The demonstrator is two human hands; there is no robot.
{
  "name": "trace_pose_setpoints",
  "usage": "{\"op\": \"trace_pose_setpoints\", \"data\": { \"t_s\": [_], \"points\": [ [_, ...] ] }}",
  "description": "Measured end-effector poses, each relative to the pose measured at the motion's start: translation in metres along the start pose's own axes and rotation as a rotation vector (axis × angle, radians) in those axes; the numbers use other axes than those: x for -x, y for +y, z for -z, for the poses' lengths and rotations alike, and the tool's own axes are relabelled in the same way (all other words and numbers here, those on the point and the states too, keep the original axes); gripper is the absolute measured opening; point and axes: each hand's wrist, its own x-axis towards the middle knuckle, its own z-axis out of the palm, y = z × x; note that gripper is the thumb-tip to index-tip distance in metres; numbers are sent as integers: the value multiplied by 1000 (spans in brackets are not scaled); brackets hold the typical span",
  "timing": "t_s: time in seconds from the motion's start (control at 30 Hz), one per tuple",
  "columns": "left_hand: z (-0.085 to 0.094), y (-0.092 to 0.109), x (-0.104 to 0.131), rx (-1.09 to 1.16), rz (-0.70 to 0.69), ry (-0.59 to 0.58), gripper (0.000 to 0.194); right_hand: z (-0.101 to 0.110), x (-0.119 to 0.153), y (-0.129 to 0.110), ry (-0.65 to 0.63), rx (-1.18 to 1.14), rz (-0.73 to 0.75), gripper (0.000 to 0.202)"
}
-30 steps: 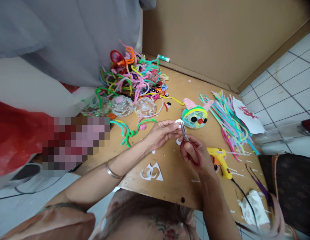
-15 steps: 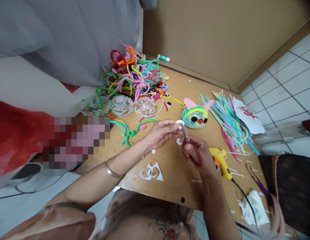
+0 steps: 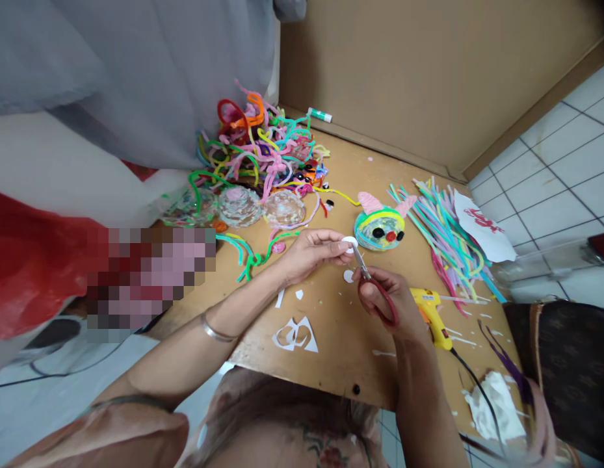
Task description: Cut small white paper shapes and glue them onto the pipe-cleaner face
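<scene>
Brown tabletop (image 3: 333,364) under a board wall, with white tiles at right; surface strewn with paper scraps and glue strings. Left hand (image 3: 312,252): thumb and fingertips pinched nearly together on a small white paper disc (image 3: 349,241), held up just left of the toy head (image 3: 378,234). Right hand (image 3: 396,299): fingers curled round the handles of the red scissors (image 3: 364,270), blade ends at the disc's edge; blade gap too small to read. Second disc (image 3: 348,276) lies on the tabletop below; cut paper (image 3: 310,339) nearer the body. Main risk, judged: blades work very near the left fingertips, so a slip or a turn of the disc could nick skin. Thin paper, small grip area: disc may bend or twist, giving a flat spot or too deep a bite. Yellow glue gun (image 3: 428,300) sits beside the right wrist, nozzle hidden; heat state unknown, but if hot, a backward elbow or wrist shift could burn, or drag its black cord (image 3: 472,369). Black bead (image 3: 356,389) lies near the front edge; a sleeve or forearm brush might roll it off.
</scene>
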Motion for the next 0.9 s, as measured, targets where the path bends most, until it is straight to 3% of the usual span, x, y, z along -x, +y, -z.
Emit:
{"op": "trace_pose_setpoints", "data": {
  "t_s": [0.23, 0.37, 0.43, 0.73, 0.9],
  "points": [
    [3, 3, -1, -81, -12, 18, 30, 0, 1, -6, -5, -9, 23, 39],
    [3, 0, -1, -240, -8, -15, 27, -3, -3, -5, 315, 16, 206, 34],
    [0, -3, 1, -312, 16, -84, 26, -5, -4, -4, 396, 42, 240, 36],
    [-5, -12, 5, -476, 27, -245, 30, -5, -9, 1, 365, 5, 148, 41],
    [-6, -13, 5, -455, -46, -143, 34, -7, -9, 2, 367, -52, 103, 41]
  ]
}}
